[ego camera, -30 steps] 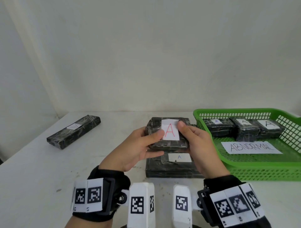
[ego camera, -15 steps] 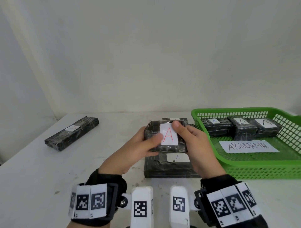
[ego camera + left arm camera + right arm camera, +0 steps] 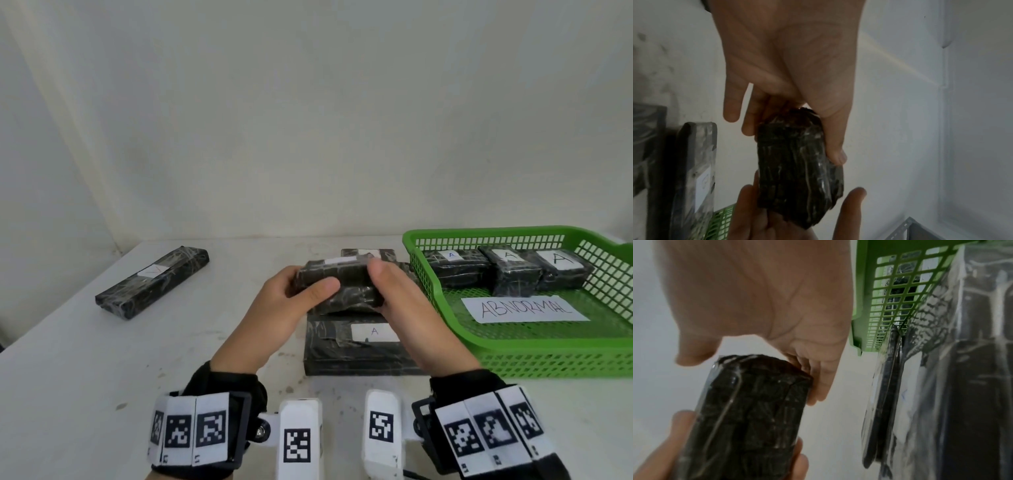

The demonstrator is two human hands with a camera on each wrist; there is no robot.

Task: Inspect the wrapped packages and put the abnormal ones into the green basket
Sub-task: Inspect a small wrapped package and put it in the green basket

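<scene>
Long package (image 3: 152,282): lies flat on the white table (image 3: 68,359), far left, well apart from the hands.
Left hand (image 3: 274,308): fingers curled under, thumb on the near side, gripping the left end of the held package (image 3: 339,286).
Held package: black, plastic-wrapped, raised above the flat package (image 3: 359,346); a second ago its red "A" label faced the camera, now it is tipped away so only a white sliver shows on top.
Right hand (image 3: 404,308): thumb on the top edge, fingers wrapped behind, gripping the right end.
Flat package: on the table under the hands, small "A" label up.
Green basket (image 3: 513,342): at right, holding three wrapped packages (image 3: 507,270) and an "ABNORMAL" sheet (image 3: 524,310).
</scene>
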